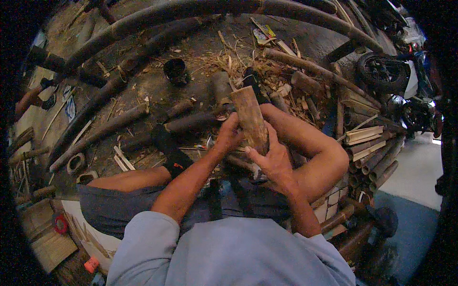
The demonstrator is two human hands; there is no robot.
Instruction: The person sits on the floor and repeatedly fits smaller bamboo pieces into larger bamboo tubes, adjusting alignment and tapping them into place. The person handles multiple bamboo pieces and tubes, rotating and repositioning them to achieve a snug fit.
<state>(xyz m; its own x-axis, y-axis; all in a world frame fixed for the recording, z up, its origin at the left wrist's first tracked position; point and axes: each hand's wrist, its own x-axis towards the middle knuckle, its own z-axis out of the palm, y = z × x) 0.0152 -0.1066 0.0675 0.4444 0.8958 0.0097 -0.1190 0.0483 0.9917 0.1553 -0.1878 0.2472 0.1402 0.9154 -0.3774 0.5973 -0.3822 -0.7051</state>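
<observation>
In front of my lap a worn, brown wooden block (250,114) stands tilted, its upper end leaning left. My right hand (275,159) is closed round its lower right side, with the thumb across the near face. At the block's left edge my left hand (229,134) is closed, fingers curled; whatever lies inside them is hidden. Below and between the hands, a short pale piece (240,163) shows partly. Just beyond the block a cut bamboo section (220,86) lies among shavings.
Long dark bamboo poles (186,13) arch across the far side. A black bucket (176,71) stands on the littered ground. Stacked bamboo tubes (380,167) and a motorcycle wheel (381,71) are at right. Another person's hand (31,100) shows at far left, and a red ring (60,223) lies near left.
</observation>
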